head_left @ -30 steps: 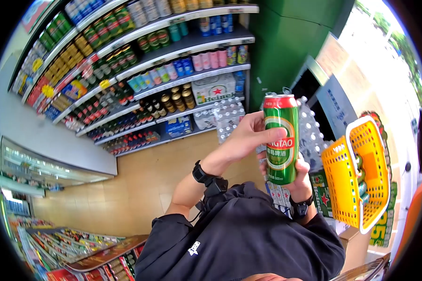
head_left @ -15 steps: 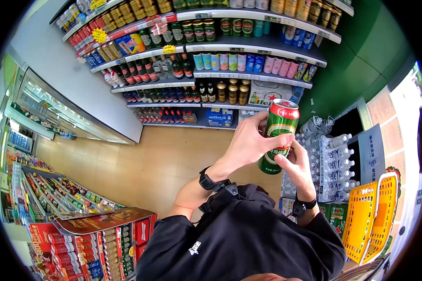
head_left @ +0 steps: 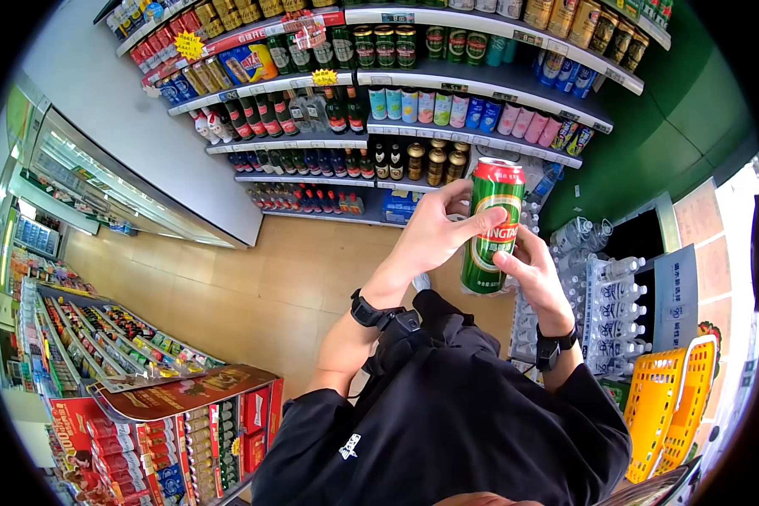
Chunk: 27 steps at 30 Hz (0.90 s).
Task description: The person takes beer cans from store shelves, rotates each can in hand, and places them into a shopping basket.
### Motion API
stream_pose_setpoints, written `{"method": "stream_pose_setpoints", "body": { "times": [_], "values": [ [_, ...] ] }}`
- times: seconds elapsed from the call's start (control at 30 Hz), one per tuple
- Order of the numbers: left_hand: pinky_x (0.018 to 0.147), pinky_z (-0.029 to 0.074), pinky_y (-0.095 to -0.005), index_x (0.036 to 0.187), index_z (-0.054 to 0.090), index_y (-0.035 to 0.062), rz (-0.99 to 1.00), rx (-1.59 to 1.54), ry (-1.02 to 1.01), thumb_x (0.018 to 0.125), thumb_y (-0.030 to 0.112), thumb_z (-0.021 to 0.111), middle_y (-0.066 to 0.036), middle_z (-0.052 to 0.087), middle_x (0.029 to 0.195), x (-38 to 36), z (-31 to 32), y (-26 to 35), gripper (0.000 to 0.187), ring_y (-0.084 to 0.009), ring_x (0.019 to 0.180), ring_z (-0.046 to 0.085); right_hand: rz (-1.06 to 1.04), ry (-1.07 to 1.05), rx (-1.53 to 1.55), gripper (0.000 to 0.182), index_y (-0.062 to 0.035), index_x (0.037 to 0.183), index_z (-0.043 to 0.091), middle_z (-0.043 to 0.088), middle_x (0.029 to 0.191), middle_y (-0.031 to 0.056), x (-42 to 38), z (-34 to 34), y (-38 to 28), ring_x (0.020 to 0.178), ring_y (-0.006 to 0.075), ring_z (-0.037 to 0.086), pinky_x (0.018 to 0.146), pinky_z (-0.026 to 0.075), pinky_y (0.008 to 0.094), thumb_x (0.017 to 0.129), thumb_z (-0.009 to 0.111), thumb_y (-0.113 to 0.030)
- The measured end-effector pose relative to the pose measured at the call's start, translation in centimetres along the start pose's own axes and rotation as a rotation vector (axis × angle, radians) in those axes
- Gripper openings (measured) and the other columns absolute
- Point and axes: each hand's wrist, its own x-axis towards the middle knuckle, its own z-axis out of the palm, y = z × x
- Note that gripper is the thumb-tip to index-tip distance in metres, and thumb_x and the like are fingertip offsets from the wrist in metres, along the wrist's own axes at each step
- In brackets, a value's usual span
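A tall green can with a red top (head_left: 491,202) is held nearly upright in front of my chest, its label facing me. My left hand (head_left: 438,228) grips it from the left, with the thumb across the label and the fingers behind the can. From the lower right, my right hand (head_left: 531,270) also holds it, thumb on the lower front. The can's lid faces up and away; its back is hidden. Both my wrists carry black bands.
Shelves (head_left: 481,80) of cans and bottles stand ahead. Packs of water bottles (head_left: 620,304) and a yellow basket (head_left: 654,405) are at the right. A red display stand (head_left: 177,392) is at the lower left, by the tiled floor (head_left: 287,261).
The can has turned more upright and moved slightly left, and its label now shows more. The shelves have shifted right in view. A shoe and trouser leg now show below my hands.
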Motion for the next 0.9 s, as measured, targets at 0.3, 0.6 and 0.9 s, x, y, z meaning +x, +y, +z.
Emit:
{"method": "stream_pose_setpoints", "body": {
  "times": [0.3, 0.6, 0.9],
  "values": [
    [0.092, 0.051, -0.0307, 0.128, 0.064, -0.0008, -0.008, 0.116, -0.008, 0.087, 0.028, 0.084, -0.007, 0.071, 0.115, 6.6, -4.4, -1.5, 0.054, -0.0134, 0.102, 0.063, -0.071, -0.027, -0.148, 0.069, 0.0044, 0.142, 0.046, 0.063, 0.129, 0.0146, 9.2, -3.0, 0.5, 0.117, 0.0183, 0.062, 0.102, 0.049, 0.0349, 0.087, 0.082, -0.018],
    [0.091, 0.053, -0.0309, 0.143, 0.053, -0.0037, 0.075, 0.119, -0.008, 0.083, 0.022, 0.086, -0.012, 0.070, 0.120, 18.4, -9.3, -3.9, 0.073, -0.0138, 0.105, 0.065, -0.209, 0.034, -0.364, 0.066, 0.0047, 0.137, 0.052, 0.068, 0.124, 0.0163, 22.6, -7.7, -0.1, 0.114, 0.0199, 0.067, 0.099, 0.053, 0.0366, 0.081, 0.084, -0.013],
    [0.106, 0.048, -0.0368, 0.142, 0.058, 0.0029, 0.393, 0.508, 0.126, 0.077, 0.013, 0.087, -0.012, 0.061, 0.136, 28.8, -14.9, -7.1, 0.071, -0.0205, 0.122, 0.061, -0.420, 0.293, -0.704, 0.068, -0.0017, 0.139, 0.053, 0.067, 0.125, 0.0197, 37.1, -12.8, 3.4, 0.119, 0.0307, 0.066, 0.097, 0.053, 0.0384, 0.079, 0.083, -0.011]
  ]
}}
